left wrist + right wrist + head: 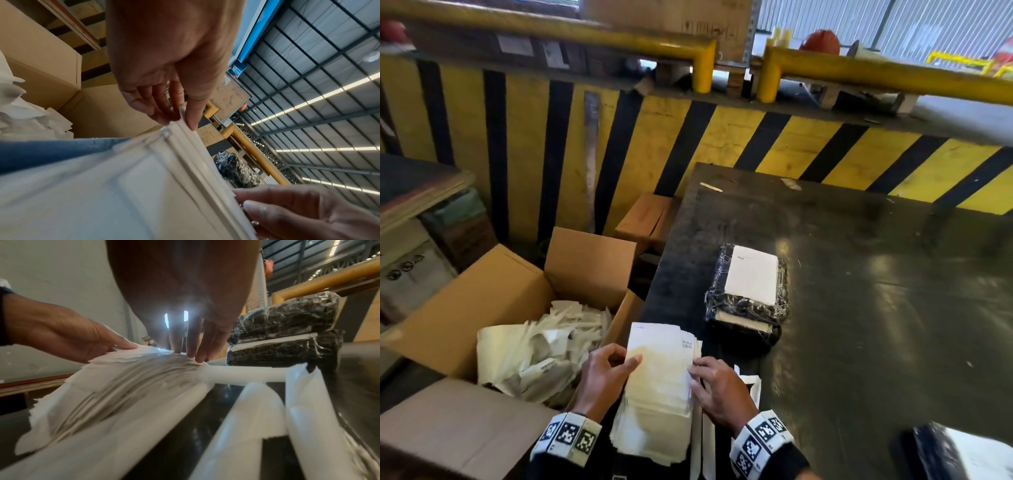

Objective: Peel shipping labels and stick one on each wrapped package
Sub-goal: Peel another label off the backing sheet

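Note:
A thick stack of white shipping labels [659, 380] lies at the near edge of the dark table [859, 308]. My left hand [604, 377] pinches its left edge between thumb and fingers, as the left wrist view shows on the label stack [144, 186]. My right hand [717, 383] picks at the right edge of the stack [127, 378] with its fingertips [197, 355]. Two black wrapped packages [748, 291] sit stacked beyond, the top one bearing a white label [751, 274]. Another wrapped package [955, 452] shows at the bottom right.
An open cardboard box [517, 301] full of peeled backing paper [544, 346] stands left of the table. White rolled strips [246, 410] lie by my right hand. A yellow and black striped barrier [619, 144] with yellow rails [893, 72] runs behind.

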### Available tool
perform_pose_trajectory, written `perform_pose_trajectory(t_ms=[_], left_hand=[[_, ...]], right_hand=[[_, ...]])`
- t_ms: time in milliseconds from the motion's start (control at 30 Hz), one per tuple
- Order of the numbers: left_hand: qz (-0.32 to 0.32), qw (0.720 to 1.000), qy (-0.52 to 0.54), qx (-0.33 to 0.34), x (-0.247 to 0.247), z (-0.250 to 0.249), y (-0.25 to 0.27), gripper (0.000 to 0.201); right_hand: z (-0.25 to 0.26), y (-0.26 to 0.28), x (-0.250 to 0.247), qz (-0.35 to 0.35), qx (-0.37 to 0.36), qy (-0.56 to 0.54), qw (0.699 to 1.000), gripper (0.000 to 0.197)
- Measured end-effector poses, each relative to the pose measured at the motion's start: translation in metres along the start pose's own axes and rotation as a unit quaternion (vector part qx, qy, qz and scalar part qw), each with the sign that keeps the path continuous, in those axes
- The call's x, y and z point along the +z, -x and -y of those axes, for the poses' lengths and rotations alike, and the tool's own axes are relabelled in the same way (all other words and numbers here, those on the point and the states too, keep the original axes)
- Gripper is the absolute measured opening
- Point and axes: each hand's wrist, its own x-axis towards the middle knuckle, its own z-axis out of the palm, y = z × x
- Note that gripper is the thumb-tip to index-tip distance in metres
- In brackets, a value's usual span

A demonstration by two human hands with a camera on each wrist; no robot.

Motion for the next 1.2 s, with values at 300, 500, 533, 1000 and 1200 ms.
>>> perform_pose_trajectory(t_ms=[300, 500, 533, 1000, 1200], left_hand=[[0.042, 0.985, 0.159, 0.052, -0.012, -0.066, 0.021, 0.017], [0.066, 0.976, 0.199, 0.057, 0.003, -0.095, 0.025, 0.019], [0.069, 0.975, 0.205, 0.056, 0.005, -0.097, 0.025, 0.019], [0.101, 0.97, 0.213, 0.056, 0.021, -0.104, 0.026, 0.016], [0.061, 0.994, 0.055, 0.078, 0.027, -0.102, 0.028, 0.036]], right_hand=[[0.015, -0.001, -0.031, -0.041, 0.048, -0.178, 0.982, 0.026], [0.032, 0.012, -0.074, -0.078, 0.088, -0.409, 0.905, 0.018], [0.033, 0.015, -0.078, -0.08, 0.083, -0.419, 0.901, 0.014], [0.035, 0.038, -0.105, -0.101, 0.053, -0.484, 0.868, 0.012], [0.041, 0.036, -0.106, -0.116, 0.019, -0.481, 0.869, 0.018]])
